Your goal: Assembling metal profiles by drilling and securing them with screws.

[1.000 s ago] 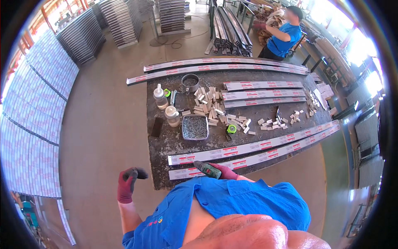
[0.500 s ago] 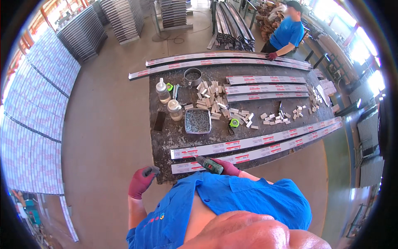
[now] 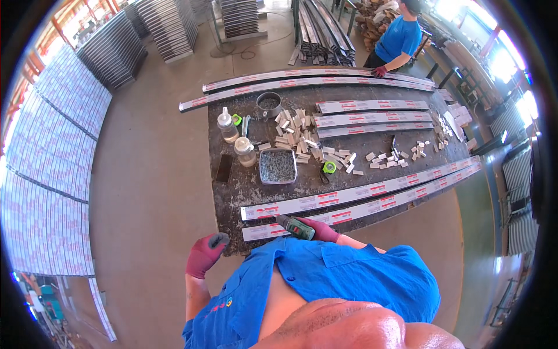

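Note:
My right hand [image 3: 321, 231], in a dark red glove, grips a green cordless drill [image 3: 297, 227]. The drill's long thin bit points left, over the left end of a white-and-red labelled metal profile [image 3: 349, 195]. A second such profile [image 3: 372, 207] lies nearer to me, partly behind the drill. My left hand [image 3: 206, 256], gloved in dark red with grey fingers, is raised off the table's left front corner. Its fingers are curled together, and whatever they may hold is hidden.
On the dark table [image 3: 232, 192] stand a tub [image 3: 278, 184] of small metal pieces, a metal cup [image 3: 269, 114], two bottles [image 3: 244, 154] and a green tape measure [image 3: 329, 168]. Small pale blocks [image 3: 296, 131] lie scattered. Across the table, a co-worker [image 3: 398, 41] touches long profiles [image 3: 279, 87].
My left hand has shifted slightly to the right, closer to the table corner. The drill stays in my right hand at nearly the same place over the profiles.

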Tool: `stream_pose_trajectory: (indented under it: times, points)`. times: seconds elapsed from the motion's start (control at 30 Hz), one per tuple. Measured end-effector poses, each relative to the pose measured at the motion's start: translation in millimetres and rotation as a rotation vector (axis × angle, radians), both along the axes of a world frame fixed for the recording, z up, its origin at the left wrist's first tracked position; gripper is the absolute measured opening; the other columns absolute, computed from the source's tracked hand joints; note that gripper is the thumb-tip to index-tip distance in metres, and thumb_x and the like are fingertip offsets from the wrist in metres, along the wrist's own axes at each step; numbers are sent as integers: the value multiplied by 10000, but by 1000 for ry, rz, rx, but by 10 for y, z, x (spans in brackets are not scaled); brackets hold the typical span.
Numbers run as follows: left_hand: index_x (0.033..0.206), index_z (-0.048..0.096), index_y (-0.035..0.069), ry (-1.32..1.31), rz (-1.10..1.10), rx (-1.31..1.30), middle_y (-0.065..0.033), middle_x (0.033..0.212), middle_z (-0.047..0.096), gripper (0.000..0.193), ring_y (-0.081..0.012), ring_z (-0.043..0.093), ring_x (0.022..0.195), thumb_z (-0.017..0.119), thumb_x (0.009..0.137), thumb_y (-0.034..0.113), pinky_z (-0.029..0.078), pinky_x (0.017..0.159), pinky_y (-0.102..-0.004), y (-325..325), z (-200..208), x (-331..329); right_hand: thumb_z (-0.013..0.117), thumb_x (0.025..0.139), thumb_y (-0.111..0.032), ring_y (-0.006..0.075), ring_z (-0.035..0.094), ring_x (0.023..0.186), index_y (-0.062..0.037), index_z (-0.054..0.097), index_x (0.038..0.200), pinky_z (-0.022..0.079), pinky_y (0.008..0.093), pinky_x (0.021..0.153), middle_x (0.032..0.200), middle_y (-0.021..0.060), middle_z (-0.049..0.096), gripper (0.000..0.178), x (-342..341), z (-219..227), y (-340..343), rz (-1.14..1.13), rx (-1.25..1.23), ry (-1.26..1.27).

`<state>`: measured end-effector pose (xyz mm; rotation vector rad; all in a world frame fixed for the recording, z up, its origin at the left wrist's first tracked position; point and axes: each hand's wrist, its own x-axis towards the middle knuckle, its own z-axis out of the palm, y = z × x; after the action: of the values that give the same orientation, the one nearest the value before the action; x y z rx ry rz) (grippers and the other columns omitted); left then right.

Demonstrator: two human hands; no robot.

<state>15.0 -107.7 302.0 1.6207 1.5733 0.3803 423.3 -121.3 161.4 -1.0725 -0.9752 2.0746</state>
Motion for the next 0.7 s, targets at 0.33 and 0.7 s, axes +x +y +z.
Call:
stream_pose_trajectory:
  times: [0.33,0.7]
  points:
    - [1139,753,80,2,-6,11,-166,1027,761,327,-324,748,942,710,948,341,577,833,-402,-71,-145,66,817,900,-83,170,543,1378,-133,420,1607,452,364,1154,1524,64,566,812,88,-651,2,116,290,-226]
    - [1123,752,82,11,-17,40,-175,1054,753,343,-355,733,974,726,937,369,575,845,-425,-99,-214,68,735,973,-81,180,575,1346,-132,422,1600,488,370,1127,1505,62,578,703,-46,58,50,-133,-444,434]
